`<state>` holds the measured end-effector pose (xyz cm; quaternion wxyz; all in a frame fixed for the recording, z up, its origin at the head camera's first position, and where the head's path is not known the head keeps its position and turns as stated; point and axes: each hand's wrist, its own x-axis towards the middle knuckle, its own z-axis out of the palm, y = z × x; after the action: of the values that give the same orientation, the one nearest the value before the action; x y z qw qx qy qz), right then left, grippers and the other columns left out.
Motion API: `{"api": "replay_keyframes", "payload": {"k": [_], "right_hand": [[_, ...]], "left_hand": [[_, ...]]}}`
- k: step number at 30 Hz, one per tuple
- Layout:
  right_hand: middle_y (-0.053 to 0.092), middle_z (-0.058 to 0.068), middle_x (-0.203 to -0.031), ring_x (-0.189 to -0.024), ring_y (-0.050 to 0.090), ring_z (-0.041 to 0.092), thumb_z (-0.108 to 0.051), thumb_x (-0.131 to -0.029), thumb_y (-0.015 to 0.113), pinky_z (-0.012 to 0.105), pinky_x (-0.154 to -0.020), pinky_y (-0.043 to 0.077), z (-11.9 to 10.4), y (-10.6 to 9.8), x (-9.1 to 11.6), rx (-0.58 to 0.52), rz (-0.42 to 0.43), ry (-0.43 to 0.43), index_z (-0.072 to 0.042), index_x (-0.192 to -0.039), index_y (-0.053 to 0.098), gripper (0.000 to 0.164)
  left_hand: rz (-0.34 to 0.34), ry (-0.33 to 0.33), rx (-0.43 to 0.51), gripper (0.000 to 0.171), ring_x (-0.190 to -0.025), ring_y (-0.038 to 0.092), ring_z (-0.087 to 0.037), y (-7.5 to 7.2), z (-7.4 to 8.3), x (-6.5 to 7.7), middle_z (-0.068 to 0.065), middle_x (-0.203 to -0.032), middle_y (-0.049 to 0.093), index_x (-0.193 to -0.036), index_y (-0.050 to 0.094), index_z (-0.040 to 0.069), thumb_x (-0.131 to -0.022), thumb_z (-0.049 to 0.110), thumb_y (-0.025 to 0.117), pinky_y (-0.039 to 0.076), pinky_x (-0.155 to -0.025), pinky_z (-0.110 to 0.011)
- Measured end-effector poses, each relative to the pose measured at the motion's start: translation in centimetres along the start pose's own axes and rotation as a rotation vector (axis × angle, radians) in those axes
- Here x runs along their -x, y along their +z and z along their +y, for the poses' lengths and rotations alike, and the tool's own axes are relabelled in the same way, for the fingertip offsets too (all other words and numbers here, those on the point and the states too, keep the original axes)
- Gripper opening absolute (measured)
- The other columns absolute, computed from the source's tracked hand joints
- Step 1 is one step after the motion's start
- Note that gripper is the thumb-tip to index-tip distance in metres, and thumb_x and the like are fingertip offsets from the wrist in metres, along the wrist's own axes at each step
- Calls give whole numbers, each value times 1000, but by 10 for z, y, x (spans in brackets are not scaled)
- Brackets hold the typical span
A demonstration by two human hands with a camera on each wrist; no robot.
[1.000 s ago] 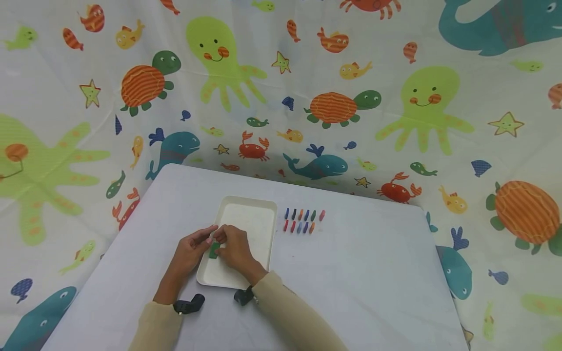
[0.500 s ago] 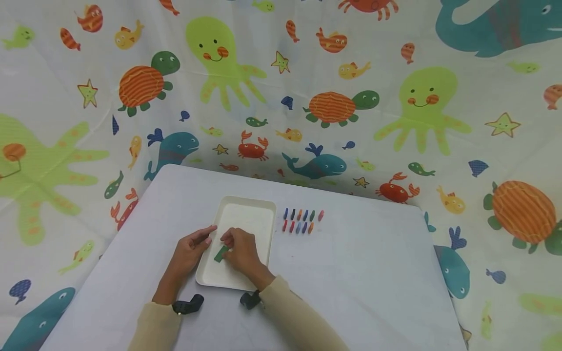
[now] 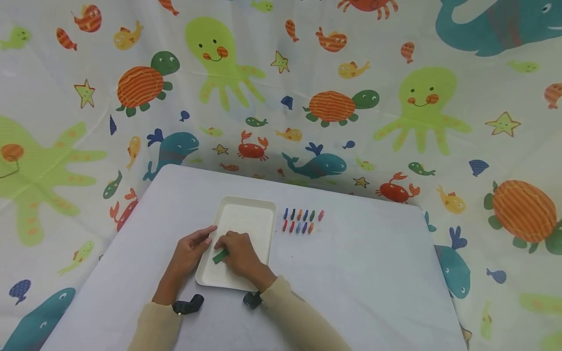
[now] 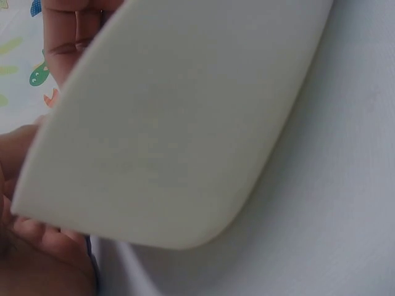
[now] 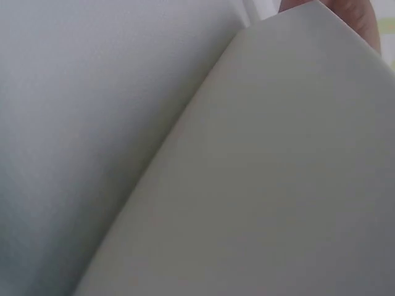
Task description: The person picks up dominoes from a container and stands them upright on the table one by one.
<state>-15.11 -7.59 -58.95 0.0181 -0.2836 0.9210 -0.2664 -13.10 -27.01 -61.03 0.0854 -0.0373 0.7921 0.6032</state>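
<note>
A small green rectangular bar [image 3: 220, 256] lies low over the floor of a shallow white tray [image 3: 249, 207] in the head view. My right hand [image 3: 239, 253] pinches it between thumb and fingers, and the curled fingers hide its far end. At the tray's left side is my left hand [image 3: 189, 251], its index finger stretched to the rim and its thumb lower down by the same edge. The left wrist view has the tray's outer wall [image 4: 179, 135] across the fingers. From the right wrist, the tray wall [image 5: 247, 166] hides the bar and the right fingers.
Right of the tray, several short coloured sticks like crayons [image 3: 306, 214] lie in two rows on the white-covered table [image 3: 364, 273]. Behind the table hangs a curtain [image 3: 263, 97] printed with sea animals. Dark wrist cameras [image 3: 189, 305] sit close to the tray's near edge.
My right hand has shifted right and slightly nearer with the green bar, which has turned from nearly upright in view to slanted. My left hand stays at the tray's left edge.
</note>
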Motion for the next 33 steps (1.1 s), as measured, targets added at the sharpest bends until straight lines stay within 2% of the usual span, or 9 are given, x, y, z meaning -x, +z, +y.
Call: {"api": "replay_keyframes", "payload": {"k": [5, 13, 15, 20, 24, 29, 33], "right_hand": [[71, -9, -92, -84, 61, -1, -6, -78, 93, 21, -85, 44, 0, -3, 1, 31, 7, -6, -22, -108, 78, 37], [72, -10, -91, -83, 58, 0, -15, -79, 94, 20, -83, 42, -2, -2, 0, 70, -21, -14, -22, -109, 79, 34], [72, -11, -92, -84, 58, 0, -16, -81, 93, 20, -82, 41, -3, -2, 1, 84, -29, -10, -23, -109, 79, 32], [71, -11, -92, -85, 58, 2, -18, -83, 91, 20, -81, 40, -4, -1, 3, 111, -39, 4, -24, -110, 79, 30], [69, -11, -93, -87, 58, 3, -20, -84, 90, 20, -80, 39, -4, -1, 5, 129, -27, 2, -24, -111, 79, 30], [67, -9, -95, -87, 56, 4, -22, -84, 89, 20, -78, 37, -2, -3, 9, 113, 11, -6, -24, -112, 80, 30], [65, -8, -95, -87, 56, 5, -21, -86, 87, 19, -78, 36, 0, -5, 12, 72, 31, 5, -23, -112, 78, 27]], "left_hand": [[5, 10, -10, 49, -158, 40, -35, 0, 0, 0, -9, -170, 43, -155, 55, 14, -109, 32, 62, 39, -119, -40], [-11, 6, 26, 52, -158, 41, -34, 0, -1, 0, -8, -170, 43, -155, 55, 16, -108, 35, 63, 45, -112, -15], [-15, 10, 24, 52, -158, 41, -34, 0, 0, 0, -9, -170, 43, -156, 55, 16, -108, 36, 63, 46, -113, -17], [-11, 11, 9, 51, -158, 40, -35, 1, 1, 0, -9, -170, 43, -156, 54, 16, -109, 33, 62, 42, -118, -35], [-8, -3, 6, 49, -158, 41, -35, 1, 2, 0, -9, -169, 43, -156, 54, 15, -109, 30, 61, 44, -119, -34], [-8, -5, 13, 48, -159, 39, -34, 2, 2, 0, -9, -169, 44, -156, 54, 15, -110, 28, 60, 44, -115, -19], [-10, 9, 14, 49, -159, 38, -34, 1, 2, -1, -10, -169, 44, -156, 53, 14, -110, 29, 60, 42, -105, -3]]}}
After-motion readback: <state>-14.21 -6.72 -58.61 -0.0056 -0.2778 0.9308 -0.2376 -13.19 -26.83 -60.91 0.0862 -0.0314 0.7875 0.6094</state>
